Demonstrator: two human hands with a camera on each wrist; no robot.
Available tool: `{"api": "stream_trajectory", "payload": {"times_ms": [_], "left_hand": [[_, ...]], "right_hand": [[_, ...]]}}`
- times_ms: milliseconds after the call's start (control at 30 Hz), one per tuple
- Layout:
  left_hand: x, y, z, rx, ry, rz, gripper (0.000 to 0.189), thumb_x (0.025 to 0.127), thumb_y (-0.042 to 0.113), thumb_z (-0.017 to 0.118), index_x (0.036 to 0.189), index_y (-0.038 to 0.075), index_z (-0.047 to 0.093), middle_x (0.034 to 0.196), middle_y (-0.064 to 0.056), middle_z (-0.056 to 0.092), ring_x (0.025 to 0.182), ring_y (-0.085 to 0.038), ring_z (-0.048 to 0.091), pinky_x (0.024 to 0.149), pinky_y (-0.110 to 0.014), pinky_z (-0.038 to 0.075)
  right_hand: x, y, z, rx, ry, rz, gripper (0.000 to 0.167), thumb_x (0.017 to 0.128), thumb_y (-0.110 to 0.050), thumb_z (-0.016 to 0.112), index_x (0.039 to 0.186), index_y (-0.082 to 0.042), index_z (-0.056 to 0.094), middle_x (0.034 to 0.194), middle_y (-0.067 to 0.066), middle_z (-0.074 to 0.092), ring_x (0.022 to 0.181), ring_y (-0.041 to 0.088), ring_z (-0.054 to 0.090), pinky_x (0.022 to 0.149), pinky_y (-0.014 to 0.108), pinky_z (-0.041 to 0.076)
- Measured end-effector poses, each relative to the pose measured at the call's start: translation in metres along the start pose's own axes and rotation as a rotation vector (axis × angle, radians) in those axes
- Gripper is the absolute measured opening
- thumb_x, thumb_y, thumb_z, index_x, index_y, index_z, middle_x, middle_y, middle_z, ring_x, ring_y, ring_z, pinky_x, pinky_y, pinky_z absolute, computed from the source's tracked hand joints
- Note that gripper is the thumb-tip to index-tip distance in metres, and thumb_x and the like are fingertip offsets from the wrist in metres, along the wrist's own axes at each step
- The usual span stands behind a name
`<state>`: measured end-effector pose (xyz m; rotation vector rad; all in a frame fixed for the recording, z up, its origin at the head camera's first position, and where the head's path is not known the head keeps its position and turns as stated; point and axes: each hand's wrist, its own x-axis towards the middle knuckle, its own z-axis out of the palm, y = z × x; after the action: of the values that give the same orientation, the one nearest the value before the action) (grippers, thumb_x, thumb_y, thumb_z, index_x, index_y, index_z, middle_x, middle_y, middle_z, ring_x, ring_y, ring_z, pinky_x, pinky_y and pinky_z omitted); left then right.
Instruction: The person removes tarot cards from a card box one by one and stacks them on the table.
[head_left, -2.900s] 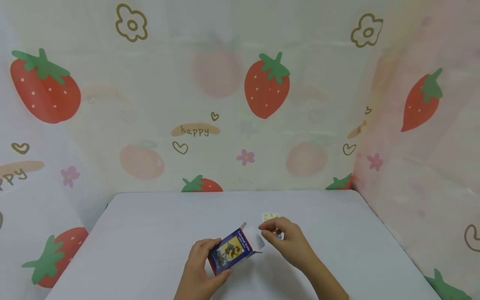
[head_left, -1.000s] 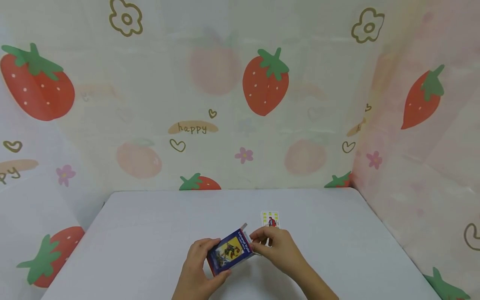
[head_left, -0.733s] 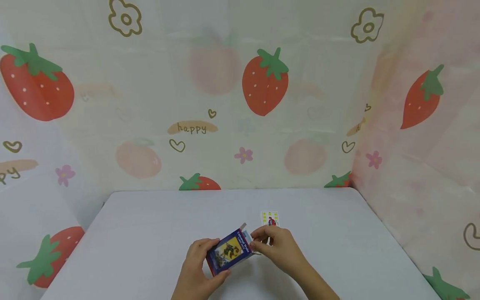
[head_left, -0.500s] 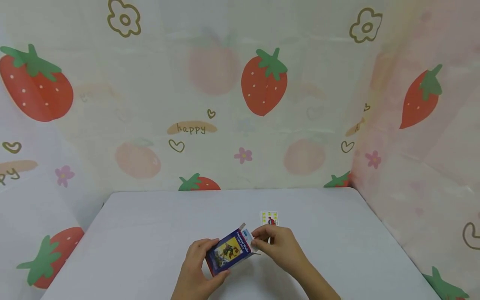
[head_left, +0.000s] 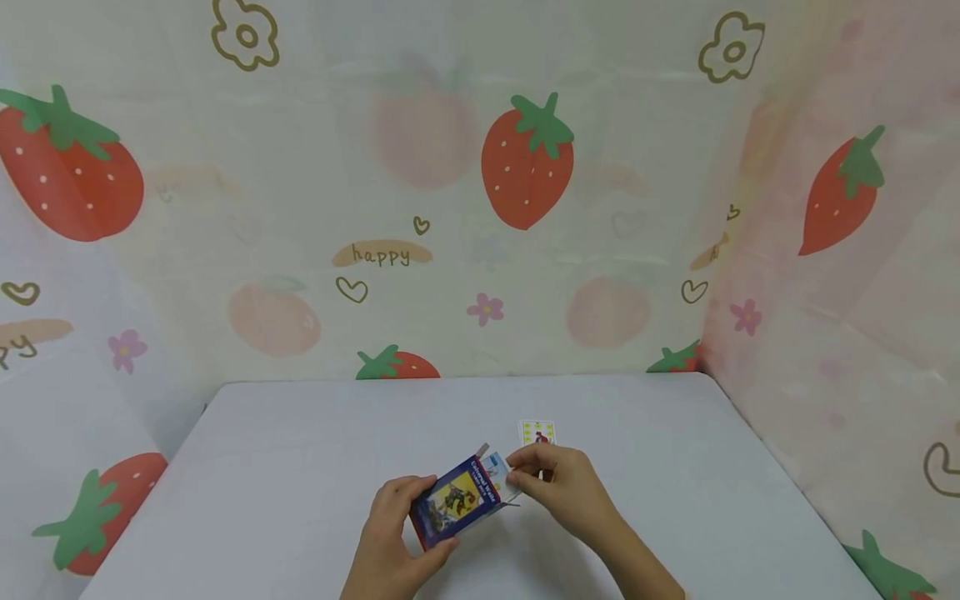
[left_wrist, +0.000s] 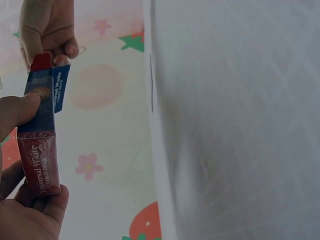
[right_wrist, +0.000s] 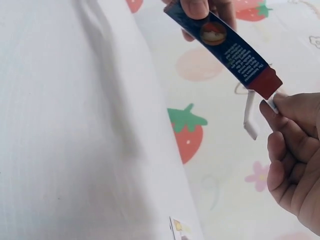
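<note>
In the head view my left hand (head_left: 392,533) grips a blue and red tarot card box (head_left: 453,502), thumb on the near edge and fingers on the far one. The box is tilted, its flapped end toward the right. Out of that end sticks a light-coloured card (head_left: 493,468), partly exposed. My right hand (head_left: 566,492) pinches its outer edge between thumb and forefinger. The right wrist view shows the same pinch close beside the box's red flap (right_wrist: 267,82). From the left wrist, the box's red end (left_wrist: 42,165) reads "Universal Waite Tarot Deck".
Behind my right hand, cards (head_left: 537,430) with yellow discs on the top face lie on the white-covered table (head_left: 322,458), partly hidden by the hand. A strawberry-printed curtain (head_left: 420,325) rises behind the table and along both sides.
My right hand has come from above the table cards to the box opening, pinched the card there and drawn it rightward, exposing more of it. My left hand keeps its hold on the box.
</note>
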<state>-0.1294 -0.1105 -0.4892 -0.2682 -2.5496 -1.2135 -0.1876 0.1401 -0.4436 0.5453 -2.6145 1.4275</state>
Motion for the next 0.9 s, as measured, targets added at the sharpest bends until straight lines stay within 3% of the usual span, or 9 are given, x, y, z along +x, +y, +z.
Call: {"api": "stream_trajectory", "payload": {"times_ms": [400, 900], "left_hand": [[0.000, 0.001, 0.000, 0.019, 0.019, 0.002, 0.076, 0.070, 0.027, 0.096, 0.136, 0.018, 0.060, 0.130, 0.008, 0.054, 0.117, -0.009, 0.050, 0.097, -0.037, 0.055], [0.001, 0.001, 0.000, 0.019, 0.041, 0.019, 0.076, 0.069, 0.025, 0.097, 0.136, 0.018, 0.061, 0.130, 0.008, 0.054, 0.116, -0.007, 0.049, 0.096, -0.033, 0.056]], "right_hand": [[0.003, 0.002, -0.007, 0.035, 0.017, 0.086, 0.011, 0.088, -0.019, 0.081, 0.099, -0.018, 0.078, 0.083, -0.011, 0.073, 0.073, 0.013, 0.057, 0.062, 0.022, 0.047], [0.004, 0.004, -0.017, 0.031, 0.053, 0.043, 0.011, 0.087, -0.016, 0.081, 0.097, -0.017, 0.077, 0.079, -0.008, 0.073, 0.069, 0.017, 0.057, 0.060, 0.022, 0.046]]}}
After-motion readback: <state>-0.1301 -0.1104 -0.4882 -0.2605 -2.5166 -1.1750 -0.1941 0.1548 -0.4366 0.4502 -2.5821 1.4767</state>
